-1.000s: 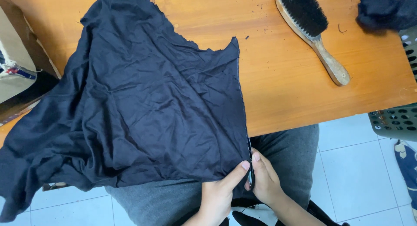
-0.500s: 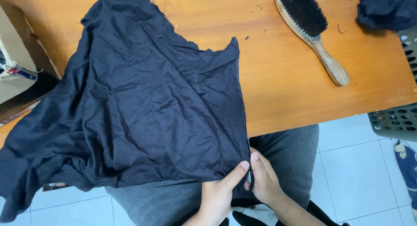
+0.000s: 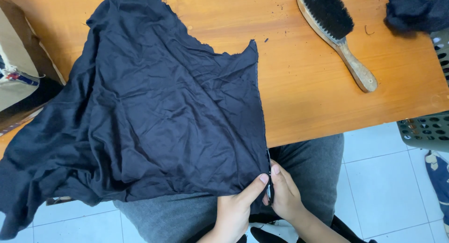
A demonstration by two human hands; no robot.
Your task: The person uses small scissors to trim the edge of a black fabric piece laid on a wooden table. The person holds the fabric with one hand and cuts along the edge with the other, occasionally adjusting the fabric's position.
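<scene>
Left hand [image 3: 236, 210] and right hand [image 3: 285, 196] pinch the lower corner of a crumpled dark navy cloth [image 3: 149, 117] spread over the orange wooden desk [image 3: 304, 84], near a wooden-handled black-bristle brush [image 3: 336, 35].

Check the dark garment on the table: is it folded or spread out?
Spread out. The dark garment lies open and wrinkled across the wooden table, its lower edge hanging over the lap, where both hands pinch one corner.

An orange wooden table [image 3: 336, 107] (lightly scuffed) stands over pale floor tiles [image 3: 388, 177].
</scene>
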